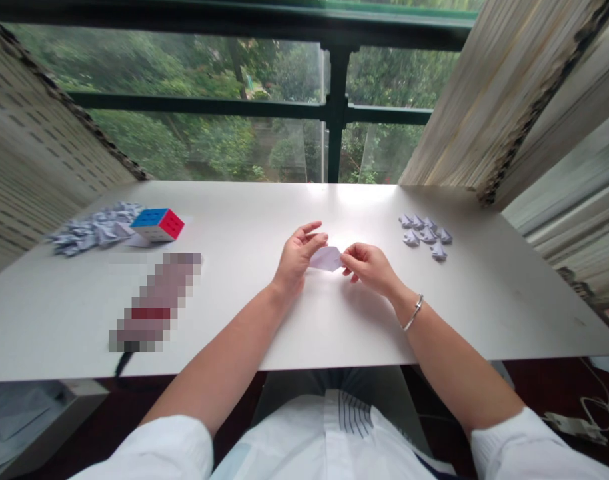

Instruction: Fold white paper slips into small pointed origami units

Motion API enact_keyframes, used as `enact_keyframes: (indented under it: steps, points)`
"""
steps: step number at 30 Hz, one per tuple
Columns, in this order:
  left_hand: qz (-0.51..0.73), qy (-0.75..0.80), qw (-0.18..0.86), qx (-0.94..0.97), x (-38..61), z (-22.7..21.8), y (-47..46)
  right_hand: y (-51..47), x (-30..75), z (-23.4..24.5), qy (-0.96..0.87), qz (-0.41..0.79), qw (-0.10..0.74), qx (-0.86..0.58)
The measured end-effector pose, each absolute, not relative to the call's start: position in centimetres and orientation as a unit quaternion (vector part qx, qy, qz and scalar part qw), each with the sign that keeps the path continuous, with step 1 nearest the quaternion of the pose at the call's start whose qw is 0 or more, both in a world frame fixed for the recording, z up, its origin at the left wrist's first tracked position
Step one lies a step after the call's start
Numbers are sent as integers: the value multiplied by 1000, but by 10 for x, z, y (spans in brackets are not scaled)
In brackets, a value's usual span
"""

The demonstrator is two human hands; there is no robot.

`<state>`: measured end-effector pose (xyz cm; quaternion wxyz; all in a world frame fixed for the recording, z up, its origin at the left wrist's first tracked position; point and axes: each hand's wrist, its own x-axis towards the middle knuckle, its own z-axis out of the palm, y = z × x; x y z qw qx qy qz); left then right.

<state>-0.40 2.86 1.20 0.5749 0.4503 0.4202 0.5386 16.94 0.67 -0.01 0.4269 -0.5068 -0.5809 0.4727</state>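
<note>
A small folded piece of white paper (pixel 326 259) is held just above the middle of the white table, between my two hands. My left hand (pixel 298 255) grips its left end between thumb and fingers, with the upper fingers stretched out. At the paper's right end, my right hand (pixel 365 267) pinches the edge with thumb and forefinger. Several folded white paper pieces (pixel 427 235) lie grouped to the right of my right hand. On the far left is a larger heap of similar folded paper pieces (pixel 97 228).
A cube puzzle (pixel 159 225) with blue, red and white faces rests on flat paper beside the heap. A pixelated long object (pixel 154 303) with a black strap lies on the left of the table (pixel 234 333). Window and curtains (pixel 449 100) border the back.
</note>
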Motion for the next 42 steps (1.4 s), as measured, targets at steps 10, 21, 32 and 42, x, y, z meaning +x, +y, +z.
enact_keyframes:
  steps: [10, 21, 32, 42]
  points:
    - [340, 434, 449, 703, -13, 11, 32, 7, 170, -4, -623, 399, 417, -528]
    - [390, 417, 635, 521, -9, 11, 29, 6, 175, 5, -584, 478, 505, -419]
    - [461, 403, 662, 431, -3, 17, 25, 3, 178, 6, -650, 404, 507, -397]
    - [439, 382, 704, 408, -5, 19, 23, 4, 181, 7, -673, 374, 508, -386]
